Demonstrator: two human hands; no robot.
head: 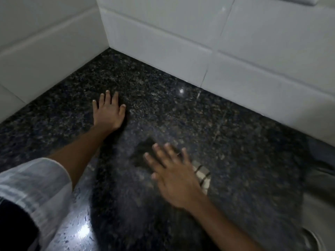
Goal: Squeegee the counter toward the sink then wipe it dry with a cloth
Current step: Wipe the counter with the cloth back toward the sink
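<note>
The dark speckled granite counter [163, 109] fills the view and runs into a corner of white tiled walls. My left hand [108, 111] lies flat on it near the corner, fingers spread, holding nothing. My right hand [174, 174] is blurred with motion in the middle of the counter, fingers spread, its palm pressed down on a white cloth with dark stripes [202, 175]. Only a small part of the cloth shows at the hand's right side. A metal sink [319, 196] sits at the right edge, with part of its drain at the bottom right. No squeegee is in view.
White wall tiles [181, 42] close off the counter at the back and on the left. A bright light reflection [83, 230] shines on the counter near my left sleeve [36, 187].
</note>
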